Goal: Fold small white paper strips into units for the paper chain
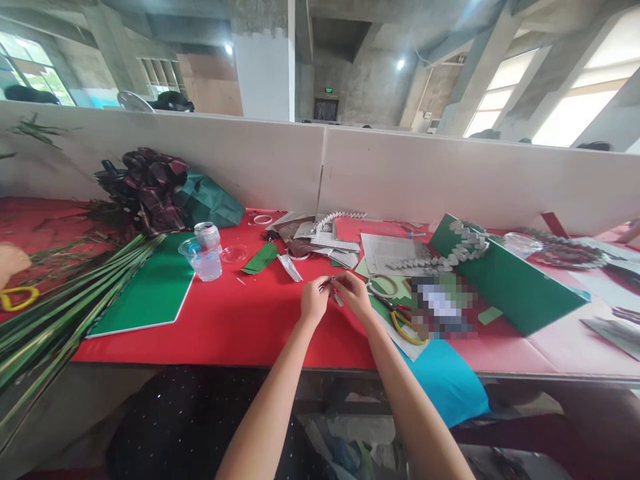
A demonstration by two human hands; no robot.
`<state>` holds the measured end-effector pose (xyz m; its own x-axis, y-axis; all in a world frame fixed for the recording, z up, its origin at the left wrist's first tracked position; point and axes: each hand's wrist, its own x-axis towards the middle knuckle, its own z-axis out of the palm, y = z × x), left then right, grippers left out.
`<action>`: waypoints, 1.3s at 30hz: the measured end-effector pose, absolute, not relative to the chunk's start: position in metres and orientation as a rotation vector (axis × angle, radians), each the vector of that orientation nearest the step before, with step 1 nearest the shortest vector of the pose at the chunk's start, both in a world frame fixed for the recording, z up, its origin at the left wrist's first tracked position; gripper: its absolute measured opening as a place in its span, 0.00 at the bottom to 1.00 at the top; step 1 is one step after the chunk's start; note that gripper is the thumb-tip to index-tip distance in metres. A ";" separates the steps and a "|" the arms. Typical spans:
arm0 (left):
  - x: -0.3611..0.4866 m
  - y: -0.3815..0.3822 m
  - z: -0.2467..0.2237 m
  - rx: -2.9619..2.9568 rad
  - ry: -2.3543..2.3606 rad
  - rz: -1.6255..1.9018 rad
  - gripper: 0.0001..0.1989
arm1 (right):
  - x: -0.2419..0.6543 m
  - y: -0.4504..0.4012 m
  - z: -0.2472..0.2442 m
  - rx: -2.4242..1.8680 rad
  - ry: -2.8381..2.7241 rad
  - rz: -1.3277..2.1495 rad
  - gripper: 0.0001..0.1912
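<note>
Over the red tabletop [235, 333], my left hand [315, 298] and my right hand [353, 293] meet with fingertips pinched. Between them is a small grey strip [339, 299], which looks like folded paper; the fingers cover most of it. Right of my right hand lie a pale ring-shaped roll [383, 285], pliers with red handles [404, 309] and yellow-handled scissors [409, 331]. Behind my hands are a white crumpled wrapper [290, 268] and a green paper piece [261, 259]. Grey zigzag folded chains [467, 243] lie at the back right.
Plastic cups [207, 260] stand on the left beside a green board [145, 297] and long green leaves [65, 320]. Another green board [515, 287] stands on edge at right. A white partition [250, 157] runs behind. Another person's hand [11, 261] shows at far left.
</note>
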<state>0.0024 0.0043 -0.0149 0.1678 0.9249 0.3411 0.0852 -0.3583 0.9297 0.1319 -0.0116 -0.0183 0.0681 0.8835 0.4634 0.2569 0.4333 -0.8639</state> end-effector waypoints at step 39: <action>-0.011 0.010 -0.008 1.384 0.917 1.001 0.12 | 0.140 -0.008 -0.019 -1.133 -1.395 0.637 0.08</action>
<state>-0.0108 0.0095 -0.0084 0.3330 0.9410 0.0598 -0.0231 -0.0553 0.9982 0.1404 -0.0078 -0.0192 0.1394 0.8936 0.4266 0.2628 0.3820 -0.8860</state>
